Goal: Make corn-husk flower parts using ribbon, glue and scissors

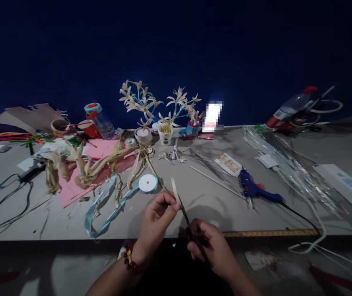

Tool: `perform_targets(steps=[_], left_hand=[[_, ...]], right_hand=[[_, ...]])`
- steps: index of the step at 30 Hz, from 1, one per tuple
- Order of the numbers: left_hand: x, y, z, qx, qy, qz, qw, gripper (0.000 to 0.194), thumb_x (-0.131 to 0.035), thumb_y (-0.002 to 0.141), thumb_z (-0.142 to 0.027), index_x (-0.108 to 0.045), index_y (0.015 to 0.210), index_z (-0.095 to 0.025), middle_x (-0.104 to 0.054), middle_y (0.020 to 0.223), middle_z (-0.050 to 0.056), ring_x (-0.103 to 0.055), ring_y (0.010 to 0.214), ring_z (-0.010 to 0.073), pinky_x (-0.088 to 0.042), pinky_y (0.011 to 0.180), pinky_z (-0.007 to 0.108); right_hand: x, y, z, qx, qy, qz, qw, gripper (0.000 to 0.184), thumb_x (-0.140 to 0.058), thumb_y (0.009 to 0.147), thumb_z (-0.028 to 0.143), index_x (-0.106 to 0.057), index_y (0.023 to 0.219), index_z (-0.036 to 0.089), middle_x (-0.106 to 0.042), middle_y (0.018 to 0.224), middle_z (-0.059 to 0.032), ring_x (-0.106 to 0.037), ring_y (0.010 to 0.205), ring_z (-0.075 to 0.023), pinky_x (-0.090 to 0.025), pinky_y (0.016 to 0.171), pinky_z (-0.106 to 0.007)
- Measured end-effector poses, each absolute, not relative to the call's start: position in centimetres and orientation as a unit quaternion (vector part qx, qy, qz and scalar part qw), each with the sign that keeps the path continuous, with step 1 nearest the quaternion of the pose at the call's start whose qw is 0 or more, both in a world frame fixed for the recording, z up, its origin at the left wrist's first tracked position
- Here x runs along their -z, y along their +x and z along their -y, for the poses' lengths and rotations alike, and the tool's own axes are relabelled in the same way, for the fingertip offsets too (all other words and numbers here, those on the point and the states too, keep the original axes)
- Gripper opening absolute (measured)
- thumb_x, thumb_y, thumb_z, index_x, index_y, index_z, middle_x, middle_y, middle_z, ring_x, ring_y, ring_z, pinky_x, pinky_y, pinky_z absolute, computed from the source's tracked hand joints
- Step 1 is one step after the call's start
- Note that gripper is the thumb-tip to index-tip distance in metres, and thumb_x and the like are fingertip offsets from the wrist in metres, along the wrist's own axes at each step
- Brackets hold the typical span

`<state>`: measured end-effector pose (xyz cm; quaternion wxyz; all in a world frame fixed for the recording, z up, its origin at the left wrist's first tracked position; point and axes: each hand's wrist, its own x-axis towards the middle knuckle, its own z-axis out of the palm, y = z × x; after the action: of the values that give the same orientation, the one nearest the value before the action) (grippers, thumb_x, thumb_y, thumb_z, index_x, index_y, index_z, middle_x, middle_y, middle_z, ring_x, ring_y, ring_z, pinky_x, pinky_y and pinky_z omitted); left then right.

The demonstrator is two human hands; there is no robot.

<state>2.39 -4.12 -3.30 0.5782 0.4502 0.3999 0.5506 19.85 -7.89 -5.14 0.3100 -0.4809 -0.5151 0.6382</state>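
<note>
Above the table's front edge, my left hand (159,213) pinches a narrow pale strip of corn husk (174,188) between thumb and fingers, its tip pointing up. My right hand (211,246) is closed around black scissors (191,228), whose blades slant up to the lower part of the strip beside my left fingertips. Part of the scissors' handles is hidden by the fingers. Just beyond my left hand lies a spool of light blue ribbon (148,183), its loose end (101,226) curling toward the table edge. Dry corn husks (86,168) are heaped on pink paper (66,193) at left.
Husk flowers on blue stems (145,105) stand in cups at the back. On the right are a blue glue gun (256,189) with its cord, thin wires (215,168), a wooden stick (215,181), a power strip (345,189) and a leaning bottle (290,109). A lit phone (212,117) stands behind.
</note>
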Motion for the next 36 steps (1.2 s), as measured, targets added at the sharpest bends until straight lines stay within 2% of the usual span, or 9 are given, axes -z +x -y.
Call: perform_targets(steps=[14, 18, 22, 36], left_hand=[[2.9, 1.9, 3.9, -0.541, 0.459, -0.399, 0.581, 0.017, -0.071, 0.087, -0.030, -0.062, 0.080, -0.018, -0.059, 0.080, 0.002, -0.051, 0.077, 0.0155, -0.041, 0.073, 0.025], [2.6, 1.8, 3.7, -0.529, 0.483, -0.396, 0.574, 0.020, -0.071, 0.087, -0.033, -0.061, 0.079, -0.017, -0.059, 0.079, 0.003, -0.053, 0.078, 0.0169, -0.042, 0.074, 0.027], [2.4, 1.7, 3.7, -0.508, 0.508, -0.383, 0.580, 0.019, -0.069, 0.088, -0.032, -0.060, 0.080, -0.018, -0.059, 0.080, 0.003, -0.053, 0.078, 0.0171, -0.042, 0.074, 0.028], [2.1, 1.9, 3.7, -0.490, 0.542, -0.370, 0.574, 0.017, -0.066, 0.090, -0.028, -0.056, 0.080, -0.018, -0.057, 0.081, 0.002, -0.052, 0.077, 0.0156, -0.040, 0.071, 0.026]], right_hand=[[5.0, 20.0, 7.8, -0.633, -0.485, 0.525, 0.299, 0.057, -0.074, 0.069, 0.071, -0.043, 0.068, 0.023, -0.047, 0.054, 0.0069, -0.045, 0.046, -0.0095, -0.033, 0.047, -0.023], [4.8, 20.3, 7.7, -0.654, -0.469, 0.513, 0.298, 0.054, -0.074, 0.071, 0.067, -0.043, 0.070, 0.023, -0.051, 0.059, 0.0052, -0.047, 0.051, -0.0102, -0.035, 0.050, -0.022], [4.9, 20.6, 7.8, -0.653, -0.475, 0.513, 0.290, 0.050, -0.076, 0.072, 0.060, -0.043, 0.072, 0.022, -0.049, 0.060, 0.0062, -0.048, 0.052, -0.0105, -0.036, 0.050, -0.022], [5.4, 20.7, 7.6, -0.639, -0.484, 0.522, 0.292, 0.055, -0.073, 0.072, 0.068, -0.043, 0.072, 0.023, -0.042, 0.059, 0.0075, -0.046, 0.050, -0.0099, -0.036, 0.048, -0.022]])
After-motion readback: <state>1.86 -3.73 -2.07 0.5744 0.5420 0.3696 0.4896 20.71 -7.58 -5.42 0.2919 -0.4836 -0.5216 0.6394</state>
